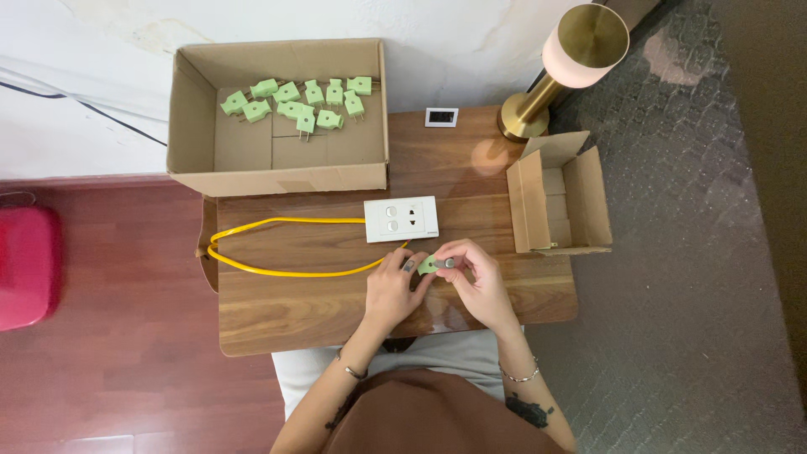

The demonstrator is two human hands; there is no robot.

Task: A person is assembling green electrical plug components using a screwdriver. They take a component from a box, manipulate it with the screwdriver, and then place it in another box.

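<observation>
My left hand and my right hand meet over the front of a small wooden table. Together they pinch one small green plug, with the right fingertips on its metal end. Just beyond the hands lies a white socket plate on the tabletop. A yellow cable loops left from the plate and comes back toward my left hand.
A large open cardboard box at the table's far left holds several green plugs. A small open carton sits at the right edge. A brass lamp and a small white square stand behind. A red object lies on the floor.
</observation>
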